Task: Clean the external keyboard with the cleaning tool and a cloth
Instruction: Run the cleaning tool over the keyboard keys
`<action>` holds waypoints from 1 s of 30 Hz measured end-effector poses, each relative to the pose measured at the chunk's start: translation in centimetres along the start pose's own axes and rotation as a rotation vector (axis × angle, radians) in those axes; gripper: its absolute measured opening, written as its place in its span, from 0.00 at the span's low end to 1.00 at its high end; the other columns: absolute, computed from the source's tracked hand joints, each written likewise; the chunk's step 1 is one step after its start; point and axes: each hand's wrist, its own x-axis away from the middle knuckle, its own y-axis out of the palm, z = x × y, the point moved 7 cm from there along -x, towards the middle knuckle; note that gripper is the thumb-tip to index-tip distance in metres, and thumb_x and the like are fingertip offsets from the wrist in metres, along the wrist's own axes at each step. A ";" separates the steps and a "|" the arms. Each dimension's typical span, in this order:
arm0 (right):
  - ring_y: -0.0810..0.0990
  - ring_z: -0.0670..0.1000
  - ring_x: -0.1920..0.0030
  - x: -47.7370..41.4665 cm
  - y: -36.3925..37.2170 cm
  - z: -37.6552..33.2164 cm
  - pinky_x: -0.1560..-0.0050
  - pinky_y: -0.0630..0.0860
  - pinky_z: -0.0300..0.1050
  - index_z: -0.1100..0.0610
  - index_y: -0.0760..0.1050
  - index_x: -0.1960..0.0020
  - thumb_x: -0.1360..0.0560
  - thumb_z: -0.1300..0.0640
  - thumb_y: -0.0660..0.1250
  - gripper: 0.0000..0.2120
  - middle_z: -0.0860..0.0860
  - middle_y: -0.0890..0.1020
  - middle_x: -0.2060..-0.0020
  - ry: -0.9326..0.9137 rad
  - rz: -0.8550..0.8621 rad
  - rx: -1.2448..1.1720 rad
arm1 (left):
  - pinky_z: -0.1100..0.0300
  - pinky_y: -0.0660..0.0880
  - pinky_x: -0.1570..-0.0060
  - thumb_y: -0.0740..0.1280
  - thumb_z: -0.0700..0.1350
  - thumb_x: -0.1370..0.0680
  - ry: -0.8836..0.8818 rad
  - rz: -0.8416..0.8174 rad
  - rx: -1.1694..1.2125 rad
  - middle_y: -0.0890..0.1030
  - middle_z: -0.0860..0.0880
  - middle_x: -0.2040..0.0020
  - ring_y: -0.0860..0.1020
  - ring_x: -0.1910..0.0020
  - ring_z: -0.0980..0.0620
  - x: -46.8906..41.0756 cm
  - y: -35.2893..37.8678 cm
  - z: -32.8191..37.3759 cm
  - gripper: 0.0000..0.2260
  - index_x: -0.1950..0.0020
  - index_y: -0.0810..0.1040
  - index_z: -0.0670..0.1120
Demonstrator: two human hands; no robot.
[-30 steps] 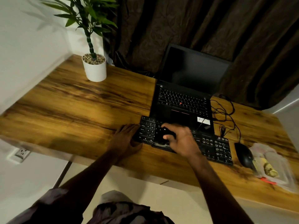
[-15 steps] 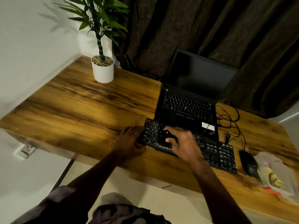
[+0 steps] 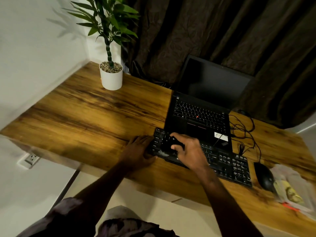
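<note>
The black external keyboard [image 3: 229, 165] lies on the wooden desk [image 3: 89, 120] in front of the laptop. My left hand [image 3: 139, 152] rests flat on the desk and presses against the keyboard's left end. My right hand [image 3: 189, 151] is over the keyboard's left half, fingers closed on a small black cleaning tool [image 3: 176, 143] that touches the keys. A pale smudge, dust or bristles, shows below the tool. I see no cloth that I can identify.
An open black laptop [image 3: 200, 115] stands behind the keyboard. A black mouse [image 3: 264, 177] and tangled cables [image 3: 244, 129] lie to the right, beside a clear plastic bag [image 3: 294, 189]. A potted plant [image 3: 111, 76] stands at the back left. Dark curtains hang behind.
The view has shifted so everything sits further right and lower in frame. My right hand with the tool has moved slightly along the keyboard's left keys. My left hand stays at the keyboard's end.
</note>
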 end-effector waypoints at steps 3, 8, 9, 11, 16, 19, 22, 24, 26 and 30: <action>0.79 0.40 0.60 1.1 -2.1 2.8 0.47 0.82 0.47 0.46 0.74 0.31 0.23 0.57 0.70 0.21 0.50 0.79 0.36 0.088 0.010 0.076 | 0.42 0.65 0.29 0.61 0.73 0.30 -0.034 -0.041 0.024 0.67 0.52 0.24 0.63 0.26 0.45 -0.2 0.5 -0.6 0.41 0.22 0.61 0.56; 0.76 0.42 0.74 3.5 -5.6 7.4 0.68 0.75 0.32 0.49 0.74 0.31 0.24 0.60 0.70 0.22 0.55 0.80 0.37 0.205 0.074 0.122 | 0.43 0.62 0.27 0.56 0.77 0.32 -0.066 -0.080 -0.006 0.64 0.52 0.22 0.60 0.24 0.45 -0.2 1.0 -0.9 0.44 0.20 0.57 0.58; 0.77 0.42 0.73 4.1 -6.2 8.2 0.70 0.72 0.30 0.49 0.74 0.31 0.24 0.60 0.71 0.22 0.57 0.80 0.39 0.223 0.087 0.110 | 0.44 0.61 0.27 0.56 0.77 0.32 -0.072 -0.084 -0.013 0.63 0.52 0.22 0.59 0.24 0.44 -0.1 0.9 -0.8 0.44 0.20 0.56 0.58; 0.78 0.42 0.71 5.1 -7.3 9.5 0.67 0.73 0.29 0.49 0.75 0.32 0.24 0.61 0.71 0.22 0.57 0.80 0.38 0.256 0.108 0.103 | 0.44 0.62 0.27 0.58 0.75 0.31 -0.074 -0.077 -0.033 0.62 0.53 0.21 0.59 0.24 0.44 0.0 0.7 -0.5 0.43 0.20 0.55 0.59; 0.77 0.38 0.58 7.3 -10.0 10.6 0.52 0.71 0.33 0.51 0.77 0.34 0.25 0.64 0.71 0.21 0.54 0.82 0.47 0.264 0.194 0.123 | 0.43 0.63 0.27 0.59 0.74 0.30 0.023 -0.001 -0.057 0.62 0.53 0.21 0.62 0.25 0.45 0.0 0.6 0.3 0.43 0.20 0.59 0.54; 0.75 0.34 0.62 8.1 -10.4 10.7 0.53 0.74 0.37 0.48 0.76 0.34 0.25 0.64 0.71 0.22 0.50 0.80 0.54 0.259 0.227 0.136 | 0.43 0.60 0.25 0.58 0.73 0.27 0.146 0.054 -0.139 0.60 0.51 0.20 0.61 0.23 0.45 0.2 0.7 1.3 0.41 0.20 0.61 0.50; 0.79 0.51 0.43 7.8 -9.2 10.7 0.38 0.76 0.50 0.48 0.75 0.33 0.25 0.61 0.70 0.22 0.53 0.80 0.40 0.255 0.189 0.155 | 0.45 0.51 0.23 0.58 0.71 0.24 0.302 0.074 -0.225 0.58 0.49 0.19 0.57 0.21 0.47 0.4 1.3 4.2 0.39 0.21 0.64 0.47; 0.78 0.51 0.41 7.0 -7.8 9.7 0.36 0.76 0.51 0.46 0.74 0.32 0.24 0.59 0.69 0.22 0.51 0.78 0.37 0.230 0.136 0.116 | 0.46 0.48 0.24 0.57 0.71 0.23 0.396 0.048 -0.243 0.62 0.47 0.20 0.57 0.21 0.48 0.4 2.5 7.4 0.37 0.23 0.67 0.46; 0.77 0.49 0.41 6.5 -7.0 8.8 0.37 0.76 0.48 0.45 0.73 0.32 0.23 0.59 0.68 0.22 0.49 0.77 0.37 0.193 0.103 0.101 | 0.45 0.46 0.24 0.55 0.69 0.21 0.462 0.003 -0.237 0.64 0.47 0.21 0.58 0.21 0.49 0.6 4.4 11.1 0.35 0.24 0.68 0.47; 0.79 0.51 0.41 7.2 -8.9 10.7 0.38 0.77 0.48 0.45 0.74 0.34 0.24 0.61 0.69 0.21 0.51 0.79 0.39 0.252 0.161 0.065 | 0.42 0.46 0.24 0.55 0.66 0.20 0.492 -0.059 -0.233 0.63 0.47 0.21 0.59 0.21 0.49 0.6 7.4 15.6 0.32 0.23 0.67 0.46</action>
